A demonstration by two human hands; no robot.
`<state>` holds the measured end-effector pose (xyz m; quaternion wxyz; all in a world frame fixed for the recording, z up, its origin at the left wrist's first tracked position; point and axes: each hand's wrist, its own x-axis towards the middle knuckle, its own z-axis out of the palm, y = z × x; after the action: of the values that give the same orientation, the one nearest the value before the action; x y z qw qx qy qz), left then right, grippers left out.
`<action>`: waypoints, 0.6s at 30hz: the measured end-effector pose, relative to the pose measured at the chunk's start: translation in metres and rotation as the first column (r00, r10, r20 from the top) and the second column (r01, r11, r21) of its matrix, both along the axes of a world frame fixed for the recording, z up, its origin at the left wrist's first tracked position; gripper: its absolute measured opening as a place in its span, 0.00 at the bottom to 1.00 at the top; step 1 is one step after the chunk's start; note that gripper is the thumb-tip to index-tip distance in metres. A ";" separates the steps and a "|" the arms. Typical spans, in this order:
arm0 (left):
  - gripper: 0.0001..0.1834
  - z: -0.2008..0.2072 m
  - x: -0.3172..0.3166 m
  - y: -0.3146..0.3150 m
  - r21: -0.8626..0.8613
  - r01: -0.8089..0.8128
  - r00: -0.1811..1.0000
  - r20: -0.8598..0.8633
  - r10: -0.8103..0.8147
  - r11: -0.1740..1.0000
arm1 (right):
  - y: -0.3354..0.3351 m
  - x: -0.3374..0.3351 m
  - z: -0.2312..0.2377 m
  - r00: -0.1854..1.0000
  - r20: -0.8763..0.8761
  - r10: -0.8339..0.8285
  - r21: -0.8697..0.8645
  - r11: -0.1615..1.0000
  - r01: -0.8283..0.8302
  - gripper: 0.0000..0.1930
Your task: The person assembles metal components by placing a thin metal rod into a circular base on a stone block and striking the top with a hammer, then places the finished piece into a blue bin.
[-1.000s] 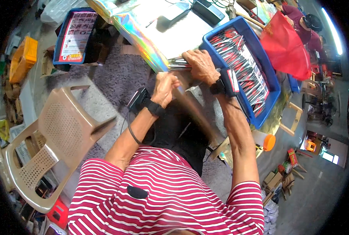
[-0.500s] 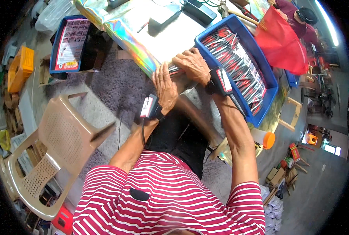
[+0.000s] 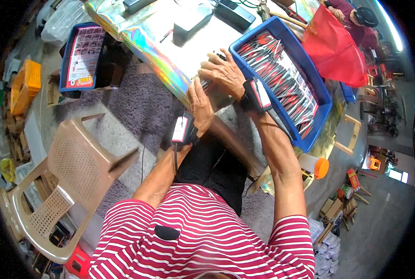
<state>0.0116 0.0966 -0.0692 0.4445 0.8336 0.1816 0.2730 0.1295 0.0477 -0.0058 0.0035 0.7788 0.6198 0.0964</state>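
Note:
My left hand (image 3: 201,108) is at the near edge of the table (image 3: 148,39), its fingers pressed together. Close beside it, my right hand (image 3: 227,76) curls its fingers over the tabletop. Both hands close around something slim, mostly hidden between them; its kind I cannot make out. A small dark piece (image 3: 220,56) shows just beyond the right fingertips. Right of that hand, a blue bin (image 3: 317,127) holds many thin wire-like pieces (image 3: 282,69) in red, black and silvery white. A strapped-on device sits at each wrist.
Black box-shaped devices (image 3: 235,16) with cables lie on the table's far side. A red cloth (image 3: 330,51) hangs beyond the bin. At left stand a beige plastic chair (image 3: 77,153) and another blue bin (image 3: 67,58). An orange-lidded container (image 3: 312,165) is near my right forearm.
My right hand has shifted slightly left and its fingers have spread more. A dark piece now shows past its fingertips. My left hand has turned a little and stays close by.

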 end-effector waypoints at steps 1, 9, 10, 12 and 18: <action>0.33 -0.002 0.000 0.007 0.052 -0.009 0.999 -0.031 0.010 0.999 | 0.005 0.000 -0.001 1.000 -0.024 0.014 0.022 1.000 -0.013 0.08; 0.29 0.004 0.004 0.010 0.257 0.069 0.994 -0.096 -0.046 0.964 | 0.003 0.006 -0.008 1.000 0.028 0.002 -0.012 1.000 -0.002 0.08; 0.29 0.005 0.004 0.008 0.281 0.078 0.996 -0.068 -0.061 0.957 | 0.001 0.007 -0.007 1.000 0.027 0.001 -0.070 0.998 0.001 0.08; 0.30 0.006 0.005 0.008 0.328 0.085 0.996 -0.037 -0.078 0.941 | -0.002 0.005 -0.008 0.999 0.049 -0.009 -0.027 1.000 0.011 0.07; 0.30 0.003 0.005 0.014 0.365 0.076 0.997 -0.054 -0.060 0.928 | 0.011 0.003 -0.016 0.990 0.130 -0.045 0.061 0.997 0.038 0.08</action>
<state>0.0169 0.1105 -0.0660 0.2864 0.9132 0.1076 0.2692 0.1321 0.0585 -0.0215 0.0237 0.7833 0.5988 0.1653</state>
